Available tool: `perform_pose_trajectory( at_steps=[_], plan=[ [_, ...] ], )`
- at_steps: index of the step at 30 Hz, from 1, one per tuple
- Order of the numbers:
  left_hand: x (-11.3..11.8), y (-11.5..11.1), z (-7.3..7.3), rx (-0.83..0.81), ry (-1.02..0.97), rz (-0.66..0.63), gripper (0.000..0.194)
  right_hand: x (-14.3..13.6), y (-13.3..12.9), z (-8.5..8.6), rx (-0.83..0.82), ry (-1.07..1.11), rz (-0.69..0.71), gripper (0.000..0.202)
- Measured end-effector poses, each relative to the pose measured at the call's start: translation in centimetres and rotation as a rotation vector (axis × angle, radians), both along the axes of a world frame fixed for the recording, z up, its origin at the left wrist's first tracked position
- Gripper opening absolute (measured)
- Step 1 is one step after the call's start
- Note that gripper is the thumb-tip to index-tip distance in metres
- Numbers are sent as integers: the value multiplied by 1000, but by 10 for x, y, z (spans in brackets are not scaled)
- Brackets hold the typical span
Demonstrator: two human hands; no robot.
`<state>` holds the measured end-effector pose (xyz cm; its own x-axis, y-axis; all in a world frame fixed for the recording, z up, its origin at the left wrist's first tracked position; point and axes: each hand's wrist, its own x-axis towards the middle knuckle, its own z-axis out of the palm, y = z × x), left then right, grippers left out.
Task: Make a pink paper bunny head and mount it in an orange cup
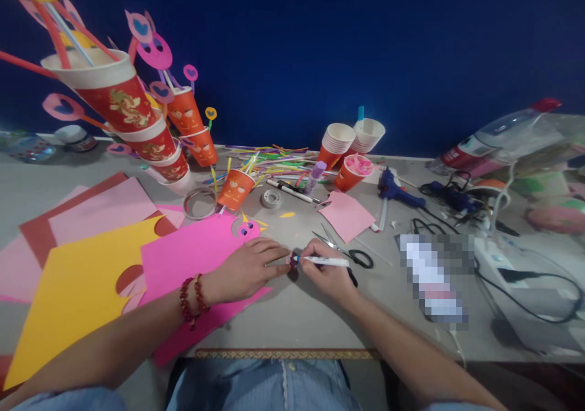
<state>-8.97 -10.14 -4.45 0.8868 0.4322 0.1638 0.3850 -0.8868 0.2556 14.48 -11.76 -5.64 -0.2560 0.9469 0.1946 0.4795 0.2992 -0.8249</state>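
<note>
My right hand (326, 274) grips a white marker (329, 261), its blue end pointing left at a small dark-pink piece (293, 261) on the table. My left hand (247, 270) lies flat, palm down, partly over a bright pink sheet (183, 259); its outstretched fingertips rest at the small piece and partly hide it. Behind the left hand sits a pink paper face with eyes (249, 229). Scissors with black handles (361, 258) lie slightly open just beyond my right hand.
Red paper cups (132, 103) with straws and paper shapes tower at left. A yellow sheet (86, 283) lies below them. At the back are pipe cleaners (274, 164) and stacked cups (336, 143). A blue glue gun (397, 189), blurred-out phone-like object (434, 280) and cables occupy the right.
</note>
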Motion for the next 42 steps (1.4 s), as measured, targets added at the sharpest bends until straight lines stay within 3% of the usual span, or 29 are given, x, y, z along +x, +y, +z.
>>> perform_pose_trajectory(
  at_steps=[42],
  plan=[
    [1, 0, 2, 9, -21, 3, 42, 3, -2, -1, -72, 99, 54, 15]
  ],
)
